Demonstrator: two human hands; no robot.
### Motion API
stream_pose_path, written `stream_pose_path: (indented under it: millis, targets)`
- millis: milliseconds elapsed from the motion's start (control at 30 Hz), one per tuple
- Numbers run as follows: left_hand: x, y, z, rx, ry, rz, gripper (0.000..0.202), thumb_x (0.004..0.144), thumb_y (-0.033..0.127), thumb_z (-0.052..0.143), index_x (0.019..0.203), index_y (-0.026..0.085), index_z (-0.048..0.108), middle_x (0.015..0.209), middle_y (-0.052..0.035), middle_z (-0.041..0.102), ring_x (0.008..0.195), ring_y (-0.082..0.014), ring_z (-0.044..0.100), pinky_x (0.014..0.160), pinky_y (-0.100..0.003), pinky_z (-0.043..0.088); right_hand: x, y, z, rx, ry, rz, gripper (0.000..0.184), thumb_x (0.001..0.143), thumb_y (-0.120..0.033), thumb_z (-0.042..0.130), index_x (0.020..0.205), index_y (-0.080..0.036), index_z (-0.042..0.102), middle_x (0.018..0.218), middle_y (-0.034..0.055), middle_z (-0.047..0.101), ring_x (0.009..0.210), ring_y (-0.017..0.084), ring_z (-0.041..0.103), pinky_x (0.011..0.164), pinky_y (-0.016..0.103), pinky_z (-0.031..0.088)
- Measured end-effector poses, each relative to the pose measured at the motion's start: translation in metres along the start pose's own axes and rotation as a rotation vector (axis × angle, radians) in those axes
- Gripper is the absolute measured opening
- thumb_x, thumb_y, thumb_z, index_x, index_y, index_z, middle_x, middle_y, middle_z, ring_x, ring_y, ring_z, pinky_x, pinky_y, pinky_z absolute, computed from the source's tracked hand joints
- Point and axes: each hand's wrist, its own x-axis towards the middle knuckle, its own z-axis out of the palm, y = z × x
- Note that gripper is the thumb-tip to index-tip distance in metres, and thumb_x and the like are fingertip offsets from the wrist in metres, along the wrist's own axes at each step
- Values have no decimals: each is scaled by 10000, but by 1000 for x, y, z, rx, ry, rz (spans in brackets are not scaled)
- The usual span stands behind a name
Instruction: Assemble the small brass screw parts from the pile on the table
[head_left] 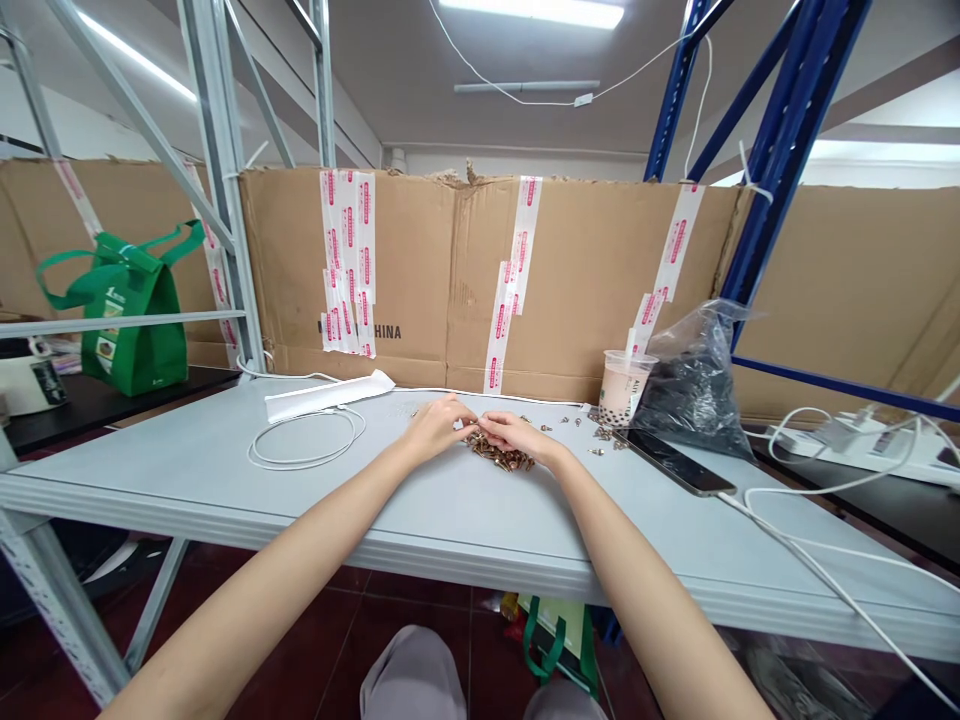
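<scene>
My left hand (437,426) and my right hand (519,433) meet over the far middle of the grey table (420,512). Their fingertips are pinched close together; whatever they hold is too small and hidden to make out. Just below and between them lies a pile of small brass-coloured metal pieces (504,459), which look like screws or similar fasteners. More loose silvery pieces (602,433) are scattered to the right of my right hand, near the foot of a drink cup.
A cup of bubble tea (625,385) stands beside a clear bag of dark material (686,385). A phone (675,462) with a white cable lies at right. Left are a coiled white cable (300,458) and a white strip (330,396). Cardboard (420,270) walls the back; blue and grey posts flank it.
</scene>
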Motion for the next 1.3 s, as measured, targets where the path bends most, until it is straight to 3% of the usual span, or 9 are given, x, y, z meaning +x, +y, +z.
stream_pose_path:
  millis: [133, 267, 367, 567, 700, 1000, 1067, 1167, 1300]
  targets:
    - [1, 0, 1, 1, -1, 17, 212, 801, 308, 478, 852, 205, 657, 761, -21, 649, 730, -148, 497, 651, -261, 372, 3, 3, 1, -25, 18, 17, 427, 781, -540, 370, 572, -168, 341, 482, -60, 285, 430, 53, 210, 426, 211, 161]
    - [0, -1, 1, 4, 9, 8, 209, 802, 301, 474, 827, 201, 656, 769, -16, 650, 741, -149, 499, 644, -256, 367, 4, 5, 0, -1, 54, 0, 368, 772, -522, 412, 668, -170, 381, 517, -63, 304, 432, 50, 222, 418, 200, 162]
    - [-1, -2, 2, 6, 1, 9, 213, 803, 306, 472, 817, 196, 654, 755, -19, 647, 742, -149, 497, 628, -251, 363, 4, 7, -1, 17, 22, 9, 343, 759, -507, 450, 715, -172, 395, 532, -66, 309, 432, 44, 227, 414, 191, 160]
    - [-1, -4, 3, 5, -14, 22, 210, 801, 314, 478, 834, 201, 652, 762, -22, 647, 747, -152, 491, 640, -252, 362, 6, 8, 0, 5, 10, 45, 404, 778, -526, 396, 599, -166, 353, 499, -65, 258, 420, 43, 175, 404, 206, 119]
    - [0, -2, 2, 8, -15, 22, 202, 800, 304, 481, 835, 198, 650, 783, -22, 649, 748, -151, 494, 637, -251, 359, 7, 10, 0, 56, -4, 57, 414, 766, -560, 386, 627, -171, 360, 513, -66, 242, 423, 44, 160, 403, 206, 107]
    - [0, 1, 0, 38, -33, 12, 208, 807, 307, 466, 811, 196, 643, 746, -1, 637, 751, -142, 486, 653, -236, 358, 4, 6, 1, -9, -6, 28, 422, 716, -578, 450, 681, -159, 412, 541, -66, 266, 450, 42, 201, 422, 187, 162]
    - [0, 1, -1, 45, -37, -3, 213, 807, 329, 464, 848, 207, 634, 755, 4, 633, 763, -143, 487, 654, -236, 361, 6, 8, -1, -80, 62, 1, 423, 733, -575, 423, 688, -155, 442, 533, -63, 284, 451, 48, 233, 435, 189, 195]
    - [0, -2, -3, 97, -38, -48, 255, 803, 371, 464, 943, 209, 603, 781, 1, 631, 806, -155, 486, 682, -249, 368, 8, 14, -9, -331, 286, 42, 419, 773, -543, 379, 718, -151, 514, 548, -32, 399, 493, 77, 365, 498, 210, 289]
    - [-1, -13, -7, 283, -75, -150, 267, 823, 344, 429, 938, 162, 588, 845, -41, 621, 869, -183, 476, 741, -282, 368, 1, 24, -26, -885, 655, 427, 387, 815, -443, 372, 818, -133, 603, 780, 105, 598, 748, 203, 546, 672, 320, 366]
